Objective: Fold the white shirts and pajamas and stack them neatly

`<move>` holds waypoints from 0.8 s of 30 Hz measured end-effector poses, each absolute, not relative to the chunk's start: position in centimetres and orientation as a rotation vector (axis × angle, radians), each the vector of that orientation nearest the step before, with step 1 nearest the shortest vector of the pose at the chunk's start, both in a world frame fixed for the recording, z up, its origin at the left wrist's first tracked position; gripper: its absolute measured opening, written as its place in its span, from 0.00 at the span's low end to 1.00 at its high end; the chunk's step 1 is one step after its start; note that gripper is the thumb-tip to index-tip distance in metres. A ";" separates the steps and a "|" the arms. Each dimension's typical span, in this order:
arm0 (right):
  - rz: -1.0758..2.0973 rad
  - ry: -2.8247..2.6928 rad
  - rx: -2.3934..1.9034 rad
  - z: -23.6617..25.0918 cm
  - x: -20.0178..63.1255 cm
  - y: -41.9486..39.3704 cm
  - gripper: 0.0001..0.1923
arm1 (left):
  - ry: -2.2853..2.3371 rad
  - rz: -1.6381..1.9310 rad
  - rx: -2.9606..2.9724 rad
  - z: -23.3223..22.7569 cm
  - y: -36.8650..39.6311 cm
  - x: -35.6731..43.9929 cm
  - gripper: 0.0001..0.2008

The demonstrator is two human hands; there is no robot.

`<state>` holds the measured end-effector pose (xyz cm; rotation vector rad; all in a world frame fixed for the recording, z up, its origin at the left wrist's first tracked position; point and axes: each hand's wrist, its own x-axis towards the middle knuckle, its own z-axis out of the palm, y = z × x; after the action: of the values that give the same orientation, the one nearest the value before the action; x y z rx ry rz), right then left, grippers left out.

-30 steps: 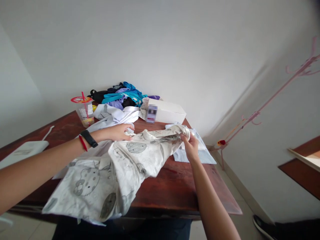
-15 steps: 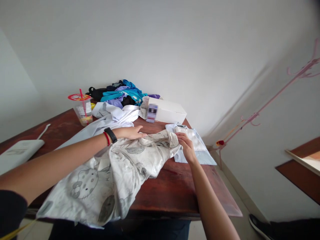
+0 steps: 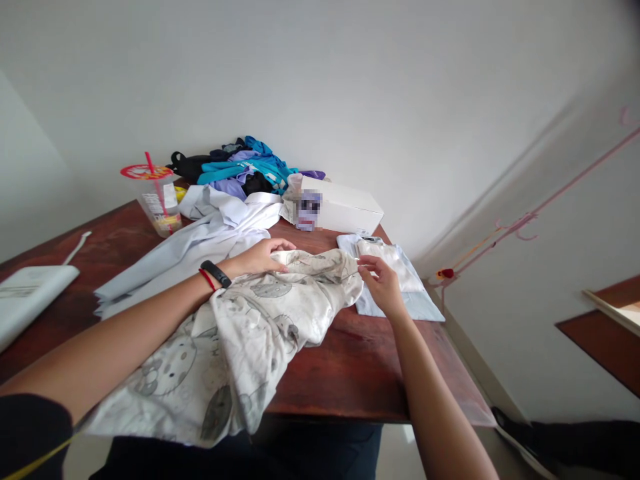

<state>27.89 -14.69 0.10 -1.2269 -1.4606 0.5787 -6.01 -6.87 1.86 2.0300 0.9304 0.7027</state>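
Observation:
A rumpled white garment [image 3: 295, 303] with grey cartoon cat faces lies across the front of the table, its lower end hanging over the edge. Whether it is a shirt or trousers I cannot tell. My left hand [image 3: 257, 257], with a dark band and red cord at the wrist, rests on the garment's far edge, thumb and fingers apart. At its right end my right hand [image 3: 381, 280] pinches the edge between thumb and fingertips. Just beyond that hand is a folded light blue and white garment [image 3: 415, 303].
A white shirt [image 3: 200, 233] spreads behind my left arm. Further back are a clothes pile [image 3: 240, 167], a white box [image 3: 350, 203] and a plastic cup with a straw [image 3: 157, 203]. A white device [image 3: 35, 293] lies left on the wooden table [image 3: 340, 380]. A pink rack [image 3: 560, 187] leans at right.
The view has shifted a little. My left hand's fingers have curled and spread from the thumb. My right hand stays at the printed garment's right end.

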 end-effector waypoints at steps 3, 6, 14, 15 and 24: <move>0.665 -1.421 -1.228 -0.2 27.8 -14.5 0.18 | 0.919 0.816 2.065 2.2 -7.4 -5.7 0.24; 0.703 -1.420 -1.268 -0.8 27.7 -14.2 0.25 | 0.896 1.011 2.162 2.2 -8.0 -5.5 0.13; 0.781 -1.386 -1.246 -1.6 28.0 -13.8 0.24 | 0.939 1.595 2.289 2.1 -8.6 -5.6 0.02; 0.815 -1.345 -1.226 -1.5 27.9 -13.9 0.23 | 0.959 1.660 2.280 2.1 -8.6 -5.6 0.02; 1.035 -0.952 -0.983 0.2 27.7 -14.4 0.13 | 1.051 1.697 2.100 2.4 -8.5 -5.6 0.07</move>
<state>27.65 -14.40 0.25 -0.9835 -0.9516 1.0354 -5.62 -8.53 2.37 2.1000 1.0509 1.6969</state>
